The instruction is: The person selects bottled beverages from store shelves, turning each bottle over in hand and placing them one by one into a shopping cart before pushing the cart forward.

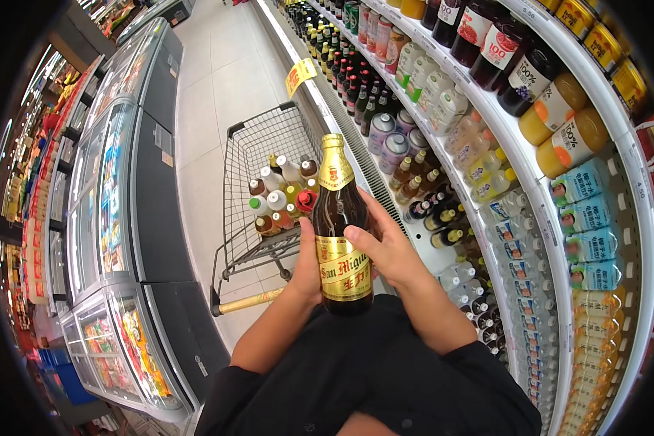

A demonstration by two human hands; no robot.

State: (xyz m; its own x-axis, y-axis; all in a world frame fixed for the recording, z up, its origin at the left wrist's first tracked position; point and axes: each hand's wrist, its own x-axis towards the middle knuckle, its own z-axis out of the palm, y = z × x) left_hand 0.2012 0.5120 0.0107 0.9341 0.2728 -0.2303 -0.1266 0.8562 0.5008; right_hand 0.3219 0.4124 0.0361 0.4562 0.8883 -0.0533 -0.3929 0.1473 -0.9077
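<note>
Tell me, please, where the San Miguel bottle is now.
In the head view, the San Miguel bottle is near the centre, held between the left hand and the right hand, right of the cart handle.

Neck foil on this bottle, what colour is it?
The neck foil is gold with a red emblem, best seen in the head view.

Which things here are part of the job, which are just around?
In use:
left hand, right hand
brown glass gold-labelled bottle
likely the grey wire cart and its capped bottles

Just around:
yellow paper price sign
grey glass-panelled freezers
shelved orange juice bottles
</note>
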